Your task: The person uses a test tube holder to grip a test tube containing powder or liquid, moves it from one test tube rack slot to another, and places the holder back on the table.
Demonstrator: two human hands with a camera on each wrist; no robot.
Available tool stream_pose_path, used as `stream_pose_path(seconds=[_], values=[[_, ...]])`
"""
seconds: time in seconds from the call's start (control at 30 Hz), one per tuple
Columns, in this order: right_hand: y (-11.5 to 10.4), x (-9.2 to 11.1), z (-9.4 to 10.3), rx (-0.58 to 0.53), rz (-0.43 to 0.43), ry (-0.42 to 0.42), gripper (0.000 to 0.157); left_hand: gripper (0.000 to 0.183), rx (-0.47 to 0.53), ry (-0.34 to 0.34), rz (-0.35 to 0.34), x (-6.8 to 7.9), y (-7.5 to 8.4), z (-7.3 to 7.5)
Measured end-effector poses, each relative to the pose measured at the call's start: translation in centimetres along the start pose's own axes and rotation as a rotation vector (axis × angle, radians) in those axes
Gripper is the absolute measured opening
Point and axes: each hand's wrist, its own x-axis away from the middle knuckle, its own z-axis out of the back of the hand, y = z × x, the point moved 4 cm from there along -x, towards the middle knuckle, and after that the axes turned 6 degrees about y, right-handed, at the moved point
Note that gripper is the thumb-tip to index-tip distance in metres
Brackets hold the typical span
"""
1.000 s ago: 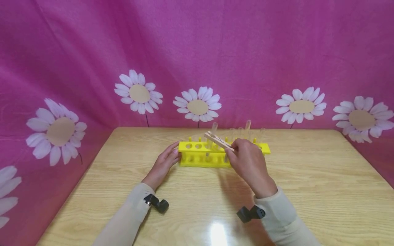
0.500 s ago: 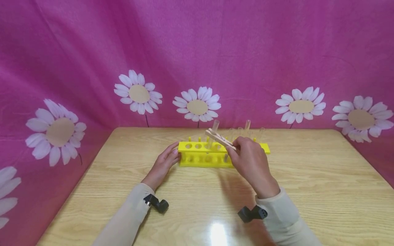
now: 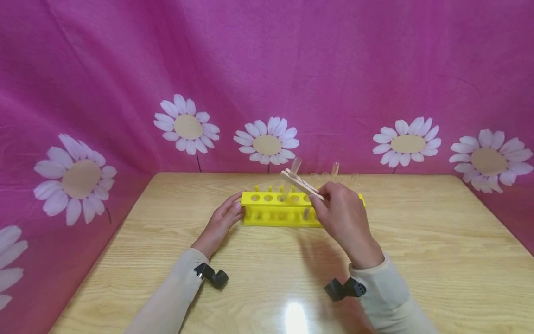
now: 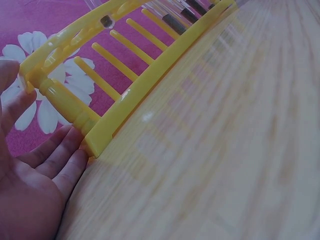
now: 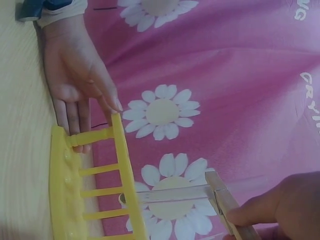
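Note:
My right hand (image 3: 344,225) grips a wooden test tube clamp (image 3: 303,184), whose jaws hold a clear glass test tube (image 3: 295,167). Tilted, the tube stands over the yellow test tube rack (image 3: 275,223). Its rounded lower end, with something dark inside, shows at the rack's upper plate in both wrist views. At the rack's left end, my left hand (image 3: 221,225) rests its nearly straight fingers (image 4: 70,167) against the base. Its thumb side touches the upper plate in the right wrist view.
Other test tubes (image 3: 335,170) stand in the rack's right half, partly hidden by my right hand. Some have dark contents (image 4: 174,24). Behind the wooden table (image 3: 258,283) hangs a magenta cloth (image 3: 333,69) with printed daisies.
The clamp and its test tube have risen and shifted slightly right, drawing the tube up out of its rack hole. My left hand and the rack have stayed in place.

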Motion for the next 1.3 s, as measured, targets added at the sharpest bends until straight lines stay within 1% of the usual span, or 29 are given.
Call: stream_pose_path(seconds=[0.1, 0.2, 0.33, 0.5, 0.6, 0.87, 1.1, 1.3], values=[[-0.1, -0.1, 0.3, -0.011, -0.001, -0.001, 0.018, 0.060, -0.009, 0.010, 0.007, 0.0, 0.1, 0.1], [0.0, -0.1, 0.6, -0.004, -0.020, -0.006, 0.018, 0.059, -0.024, 0.012, 0.017, -0.1, 0.0, 0.1], [0.0, -0.1, 0.8, 0.003, -0.024, 0.002, 0.019, 0.060, -0.036, 0.014, 0.019, 0.1, 0.0, 0.3], [0.0, -0.2, 1.3, -0.001, 0.007, 0.036, 0.018, 0.062, -0.026, 0.017, 0.015, 0.1, 0.2, 0.3], [0.1, -0.2, 1.5, 0.001, 0.007, 0.044, 0.017, 0.062, -0.021, 0.011, 0.018, 0.0, 0.2, 0.2], [0.6, -0.2, 1.9, 0.005, -0.038, 0.025, 0.018, 0.062, -0.015, 0.011, 0.040, 0.0, 0.0, 0.0], [0.9, -0.3, 2.4, 0.009, -0.038, 0.031, 0.018, 0.060, -0.004, -0.001, 0.034, 0.0, 0.1, -0.1], [0.9, -0.4, 2.5, 0.029, -0.050, 0.023, 0.018, 0.059, -0.011, 0.002, 0.039, 0.0, 0.0, 0.0]])
